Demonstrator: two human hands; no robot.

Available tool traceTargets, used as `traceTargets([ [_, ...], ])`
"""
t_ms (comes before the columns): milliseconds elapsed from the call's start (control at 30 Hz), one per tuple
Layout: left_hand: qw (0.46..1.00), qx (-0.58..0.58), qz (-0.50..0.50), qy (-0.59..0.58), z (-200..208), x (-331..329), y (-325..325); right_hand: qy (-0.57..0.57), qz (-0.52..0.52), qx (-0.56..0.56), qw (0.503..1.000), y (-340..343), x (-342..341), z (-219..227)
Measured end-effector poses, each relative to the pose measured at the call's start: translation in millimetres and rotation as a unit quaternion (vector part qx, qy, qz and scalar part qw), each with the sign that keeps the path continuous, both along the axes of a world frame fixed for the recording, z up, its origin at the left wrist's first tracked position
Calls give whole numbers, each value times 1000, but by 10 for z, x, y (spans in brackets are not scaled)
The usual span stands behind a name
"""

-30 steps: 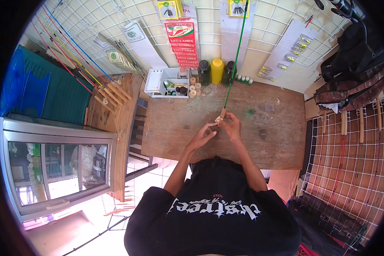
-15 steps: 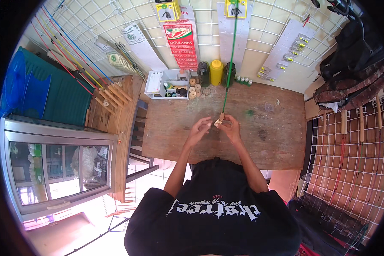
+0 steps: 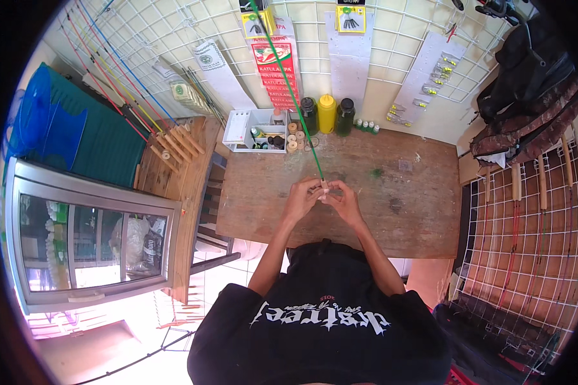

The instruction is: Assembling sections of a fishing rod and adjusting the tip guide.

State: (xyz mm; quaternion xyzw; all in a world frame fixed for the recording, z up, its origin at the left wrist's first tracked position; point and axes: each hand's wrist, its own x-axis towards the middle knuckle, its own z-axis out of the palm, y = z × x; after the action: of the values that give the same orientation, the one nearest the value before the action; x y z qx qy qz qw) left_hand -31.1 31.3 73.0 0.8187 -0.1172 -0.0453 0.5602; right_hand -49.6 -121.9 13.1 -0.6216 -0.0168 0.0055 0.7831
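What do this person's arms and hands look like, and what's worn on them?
The left hand and right hand are bare, without gloves. The forearms are uncovered too; the black shirt has short sleeves and white lettering across it.

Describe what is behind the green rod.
Behind the green rod, as seen here, are a yellow package, a strip of red packets and the wooden table. The rod hides a thin line of each; left hand and right hand cover whatever lies behind its lower end.
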Motion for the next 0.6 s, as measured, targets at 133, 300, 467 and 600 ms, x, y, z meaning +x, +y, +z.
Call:
traceTargets([
  [133, 999, 25, -15, -19, 69, -92, 203, 43, 97, -30, 994, 35, -69, 79],
  [300, 991, 83, -29, -103, 62, -233, 231, -49, 80, -178, 979, 83, -177, -53],
  [467, 997, -25, 74, 14, 144, -388, 157, -79, 71, -189, 976, 198, -295, -72],
  [600, 980, -147, 136, 15, 516, -490, 96, -99, 90, -198, 971, 266, -385, -33],
])
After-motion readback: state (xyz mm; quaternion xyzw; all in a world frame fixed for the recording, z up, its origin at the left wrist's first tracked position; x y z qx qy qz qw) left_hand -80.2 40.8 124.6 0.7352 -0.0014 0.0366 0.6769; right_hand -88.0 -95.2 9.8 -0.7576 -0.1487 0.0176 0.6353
